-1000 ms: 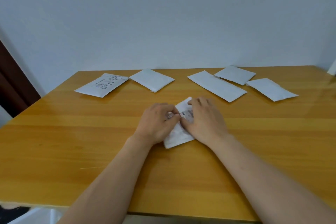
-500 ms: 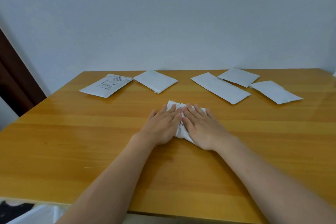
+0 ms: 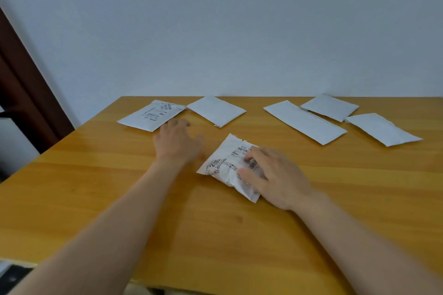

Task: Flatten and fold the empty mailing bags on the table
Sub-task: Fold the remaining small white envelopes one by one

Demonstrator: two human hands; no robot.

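Centrally on the wooden table, a crumpled, folded mailing bag with printed labels is held down by the right hand, whose thumb and curled fingers are pressed onto its near right part. The left hand is seen apart from it, fingers loosely spread, just short of a labelled flat bag at the far left. Four more flat bags are laid along the far edge: one beside the labelled one, and a long one, a small one and another to the right

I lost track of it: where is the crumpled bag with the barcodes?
In the head view the crumpled mailing bag lies mid-table under the right hand, right of the left hand.
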